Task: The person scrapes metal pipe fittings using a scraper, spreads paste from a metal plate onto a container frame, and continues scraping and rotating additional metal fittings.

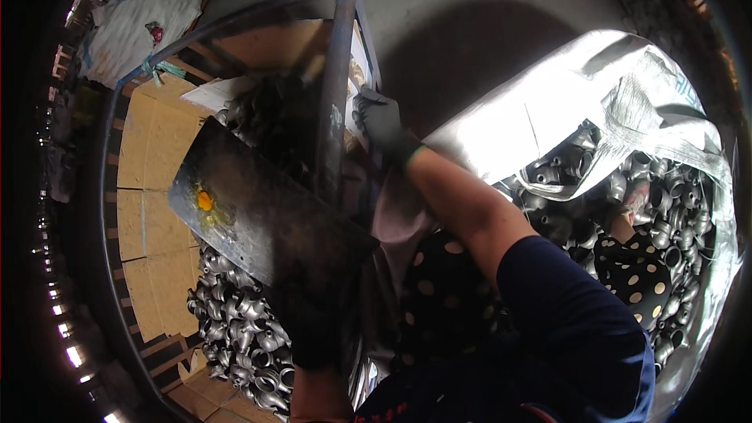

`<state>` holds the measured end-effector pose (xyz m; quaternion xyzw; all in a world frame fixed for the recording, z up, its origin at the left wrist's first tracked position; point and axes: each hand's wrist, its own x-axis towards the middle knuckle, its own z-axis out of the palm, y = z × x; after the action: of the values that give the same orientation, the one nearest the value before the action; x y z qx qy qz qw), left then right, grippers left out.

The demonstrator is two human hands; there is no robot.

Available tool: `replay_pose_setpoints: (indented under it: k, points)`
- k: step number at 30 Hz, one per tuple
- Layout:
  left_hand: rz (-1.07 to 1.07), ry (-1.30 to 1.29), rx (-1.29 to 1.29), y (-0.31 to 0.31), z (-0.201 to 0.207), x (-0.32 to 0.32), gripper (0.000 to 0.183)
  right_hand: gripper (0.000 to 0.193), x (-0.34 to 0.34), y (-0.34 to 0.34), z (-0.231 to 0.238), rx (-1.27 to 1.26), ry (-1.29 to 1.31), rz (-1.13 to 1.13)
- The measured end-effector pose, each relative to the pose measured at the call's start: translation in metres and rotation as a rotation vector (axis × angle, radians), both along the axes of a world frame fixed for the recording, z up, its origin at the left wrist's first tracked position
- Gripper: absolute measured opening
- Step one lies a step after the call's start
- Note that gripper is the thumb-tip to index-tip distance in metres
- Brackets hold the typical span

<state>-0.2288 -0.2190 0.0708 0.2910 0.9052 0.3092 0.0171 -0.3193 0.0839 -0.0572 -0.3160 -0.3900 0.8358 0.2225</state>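
Note:
My right hand (381,119), in a dark grey glove, is closed beside the upright post of a metal-framed crate (335,98). Its fingers curl at the post's right side, and what they grip is hidden. My left hand (313,329), in a black glove, lies in deep shadow at the lower edge of a dark flat board (258,207). Its fingers do not show. The board slants across the crate and carries a yellow-orange blotch near its left end. Below the board, grey metal pipe fittings (235,329) lie heaped in the crate.
Cardboard (160,227) lines the crate's left side. At right, an open white woven bulk bag (517,117) holds more grey fittings (666,188). Polka-dot fabric (446,282) covers my legs, and a foot (636,200) rests among those fittings. Another white sack (149,12) stands at far left.

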Motion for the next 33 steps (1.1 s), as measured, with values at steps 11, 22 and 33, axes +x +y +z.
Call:
replay_pose_setpoints:
  k: [11,22,33]
  points:
    - [0.029,0.090,0.171,0.029,0.013,0.000,0.040,0.011,0.001,0.002,-0.030,0.588,-0.083,-0.165]
    - [-0.121,-0.405,0.888,0.031,0.014,0.005,0.030,0.023,0.008,0.067,-0.065,0.867,-0.154,0.328]
    - [0.055,-1.149,1.271,0.043,0.021,-0.004,0.036,0.038,0.011,0.053,-0.035,0.841,-0.329,0.434]
